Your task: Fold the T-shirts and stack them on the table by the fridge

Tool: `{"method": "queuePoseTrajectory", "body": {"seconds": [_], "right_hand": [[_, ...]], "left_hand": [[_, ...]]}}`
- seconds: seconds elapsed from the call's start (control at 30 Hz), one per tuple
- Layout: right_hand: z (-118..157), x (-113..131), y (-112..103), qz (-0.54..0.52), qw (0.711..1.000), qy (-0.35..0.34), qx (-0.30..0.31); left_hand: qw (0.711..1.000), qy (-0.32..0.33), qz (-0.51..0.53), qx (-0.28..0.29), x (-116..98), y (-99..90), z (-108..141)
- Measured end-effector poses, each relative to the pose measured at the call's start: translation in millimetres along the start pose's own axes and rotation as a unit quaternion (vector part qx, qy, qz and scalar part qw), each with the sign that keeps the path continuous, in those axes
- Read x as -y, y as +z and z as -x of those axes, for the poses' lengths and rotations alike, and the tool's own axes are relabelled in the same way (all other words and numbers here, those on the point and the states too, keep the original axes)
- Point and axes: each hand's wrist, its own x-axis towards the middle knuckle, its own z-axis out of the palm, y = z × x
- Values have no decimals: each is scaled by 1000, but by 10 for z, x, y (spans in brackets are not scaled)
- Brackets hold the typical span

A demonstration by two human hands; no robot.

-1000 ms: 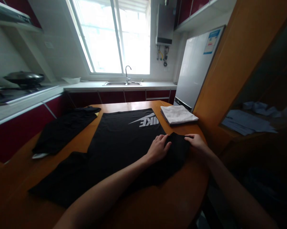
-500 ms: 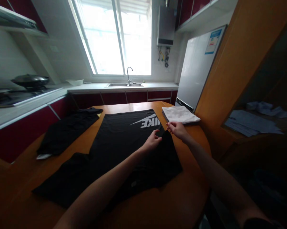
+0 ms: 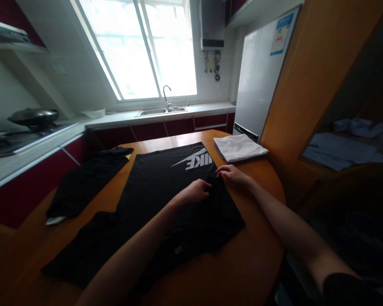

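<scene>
A black T-shirt (image 3: 153, 187) with white NIKE lettering lies spread on the wooden table, its sleeves toward me. Over the right part of the shirt, my left hand (image 3: 195, 191) has its fingers curled closed on the dark cloth. My right hand (image 3: 232, 174) pinches the shirt's right edge near the sleeve, just below the lettering. A short stretch of cloth lies between the two hands. The fingertips are partly lost against the black fabric.
Another dark garment (image 3: 86, 182) lies at the table's left. Folded white cloth (image 3: 239, 147) sits on darker cloth at the back right of the wooden table (image 3: 255, 204). Beyond are a sink (image 3: 153, 112), a fridge (image 3: 258, 76) and a stove with a wok (image 3: 34, 115).
The raised cloth between my hands has come down flatter on the table. My left hand has moved slightly left and down; my right hand has shifted slightly left. The camera view has tilted a little.
</scene>
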Motion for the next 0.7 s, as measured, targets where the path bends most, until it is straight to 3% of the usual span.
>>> {"method": "queuePoseTrajectory", "body": {"seconds": [0.17, 0.5, 0.7], "right_hand": [[30, 14, -43, 65, 997, -6, 36], [27, 46, -55, 127, 990, -25, 47], [52, 42, -69, 131, 989, -24, 58]], "left_hand": [[998, 16, -40, 50, 73, 16, -30], [998, 29, -51, 9, 38, -56, 35], [996, 21, -79, 24, 50, -41, 16]]}}
